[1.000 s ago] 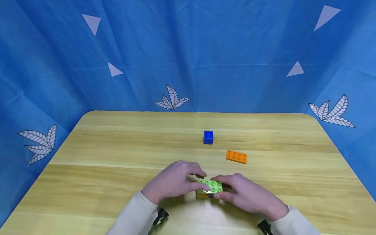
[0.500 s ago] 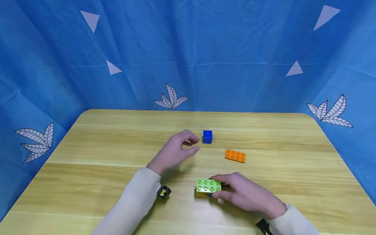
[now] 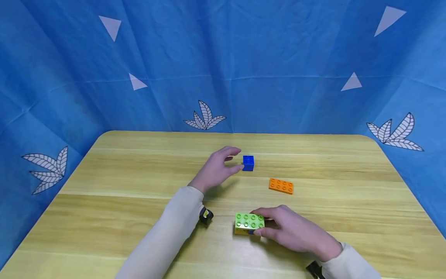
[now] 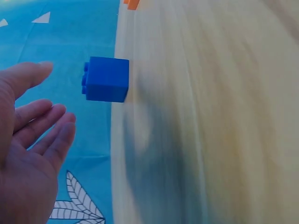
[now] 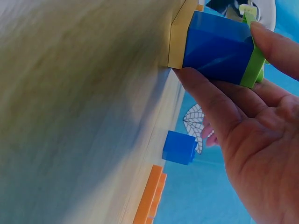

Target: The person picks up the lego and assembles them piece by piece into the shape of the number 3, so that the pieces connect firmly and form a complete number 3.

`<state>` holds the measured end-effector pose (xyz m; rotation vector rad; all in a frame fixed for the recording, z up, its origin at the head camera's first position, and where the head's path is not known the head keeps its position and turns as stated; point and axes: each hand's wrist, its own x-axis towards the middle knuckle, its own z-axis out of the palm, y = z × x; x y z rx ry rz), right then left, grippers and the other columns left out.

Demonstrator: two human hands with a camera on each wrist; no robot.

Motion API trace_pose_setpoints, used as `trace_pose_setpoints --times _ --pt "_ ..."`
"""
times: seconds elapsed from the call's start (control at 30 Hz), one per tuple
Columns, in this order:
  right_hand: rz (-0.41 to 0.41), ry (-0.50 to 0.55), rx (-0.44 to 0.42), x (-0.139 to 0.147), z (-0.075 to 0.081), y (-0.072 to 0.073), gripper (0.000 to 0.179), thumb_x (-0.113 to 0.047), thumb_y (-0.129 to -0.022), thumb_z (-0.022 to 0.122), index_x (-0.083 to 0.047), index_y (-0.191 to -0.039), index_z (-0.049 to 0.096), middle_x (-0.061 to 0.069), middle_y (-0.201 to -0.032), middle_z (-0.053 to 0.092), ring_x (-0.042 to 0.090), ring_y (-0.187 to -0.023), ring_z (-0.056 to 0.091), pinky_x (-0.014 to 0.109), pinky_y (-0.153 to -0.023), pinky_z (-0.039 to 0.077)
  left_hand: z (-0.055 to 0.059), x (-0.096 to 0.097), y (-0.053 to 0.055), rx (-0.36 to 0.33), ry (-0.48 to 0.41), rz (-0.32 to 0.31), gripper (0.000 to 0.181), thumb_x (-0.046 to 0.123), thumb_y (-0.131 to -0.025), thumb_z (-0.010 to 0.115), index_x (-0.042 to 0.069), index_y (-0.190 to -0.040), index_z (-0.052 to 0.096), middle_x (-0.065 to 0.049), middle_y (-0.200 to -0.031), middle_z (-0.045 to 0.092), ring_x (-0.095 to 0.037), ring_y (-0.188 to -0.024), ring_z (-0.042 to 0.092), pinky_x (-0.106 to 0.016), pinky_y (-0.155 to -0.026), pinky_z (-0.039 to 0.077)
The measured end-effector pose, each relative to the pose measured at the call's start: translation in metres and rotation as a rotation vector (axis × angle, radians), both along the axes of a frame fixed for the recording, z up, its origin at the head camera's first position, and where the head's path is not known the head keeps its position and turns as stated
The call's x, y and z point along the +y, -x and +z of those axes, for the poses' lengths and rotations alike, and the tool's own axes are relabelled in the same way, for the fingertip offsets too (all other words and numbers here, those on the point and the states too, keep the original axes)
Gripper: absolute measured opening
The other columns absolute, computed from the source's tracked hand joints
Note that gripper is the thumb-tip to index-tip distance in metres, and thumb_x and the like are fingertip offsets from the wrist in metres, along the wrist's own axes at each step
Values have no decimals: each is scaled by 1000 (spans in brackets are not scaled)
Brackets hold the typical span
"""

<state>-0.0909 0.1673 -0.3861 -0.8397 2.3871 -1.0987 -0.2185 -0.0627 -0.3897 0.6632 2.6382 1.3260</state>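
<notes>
My right hand (image 3: 294,232) grips the right end of a small stack of toy building bricks near the front of the table. On top of it lies a flat lime-green brick (image 3: 249,221). Below that is a blue brick (image 5: 217,46), over a flat yellow brick (image 5: 181,39) at the bottom. Farther back, my left hand (image 3: 219,166) reaches toward a loose blue brick (image 3: 248,163), thumb and fingers spread apart. In the left wrist view the loose brick stands upright just beyond the fingertips, with nothing between them.
A flat orange brick (image 3: 280,186) lies studs up, between the loose blue brick and my right hand. The wooden table (image 3: 122,174) ends at the back against a blue patterned cloth (image 3: 278,58).
My left hand has let go of the stack's left side and moved back to the loose blue brick. My right hand has stayed on the stack.
</notes>
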Motion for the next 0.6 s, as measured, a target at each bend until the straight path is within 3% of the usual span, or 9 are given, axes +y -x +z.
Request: trace_pose_setpoints --times 0.2,0.33,0.6 --pt "-3 15 -23 0 0 0 35 -35 -96 64 -16 -126 64 -16 -105 64 5 -94 62 29 -85 52 -6 12 14 -45 6 5 52 28 -94 69 7 -139 53 -2 -135 54 -25 -125 50 -33 -103 42" --pt "-14 12 -42 2 0 -1 37 -34 -96 64 -15 -127 63 -15 -107 64 5 -95 62 30 -87 52 -9 21 20 -75 -11 -32 56 24 -93 70 4 -141 49 -5 -137 52 -22 -127 48 -30 -104 41" --pt "-9 24 -47 1 1 -1 36 -34 -96 64 -15 -127 64 -15 -106 64 5 -95 63 28 -85 52 -10 27 27 -112 100 -22 50 23 -93 71 6 -137 55 -7 -132 56 -23 -116 57 -33 -99 46"
